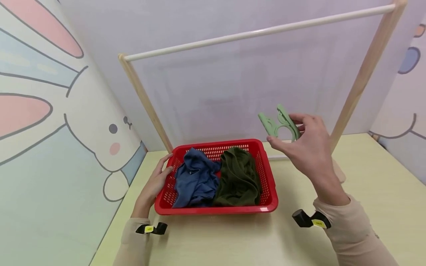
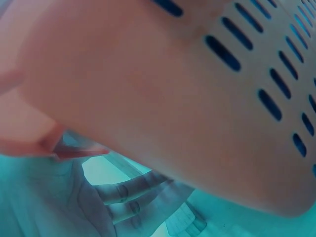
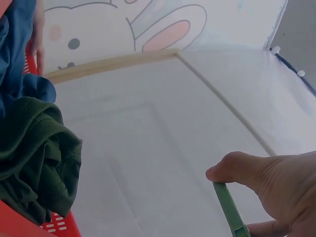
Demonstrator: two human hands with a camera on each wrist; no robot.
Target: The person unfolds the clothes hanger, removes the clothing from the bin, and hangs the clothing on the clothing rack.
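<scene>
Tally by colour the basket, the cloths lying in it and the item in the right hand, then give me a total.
Red: 1 (basket)
Blue: 1 (blue cloth)
Dark green: 1 (dark green cloth)
Light green: 1 (folding hanger, in the right hand)
Total: 4 visible

My left sleeve (image 1: 129,240), nearer the bench's (image 1: 239,240) left edge, is plain beige and reaches my wrist. My right sleeve (image 1: 354,232) matches, creased near the cuff. Over each cuff I wear black: the left band (image 1: 141,229) and right band (image 1: 324,217) each carry a stubby black cylinder (image 1: 302,218) and a yellow label (image 1: 318,223), its dark lettering too small to read.
</scene>
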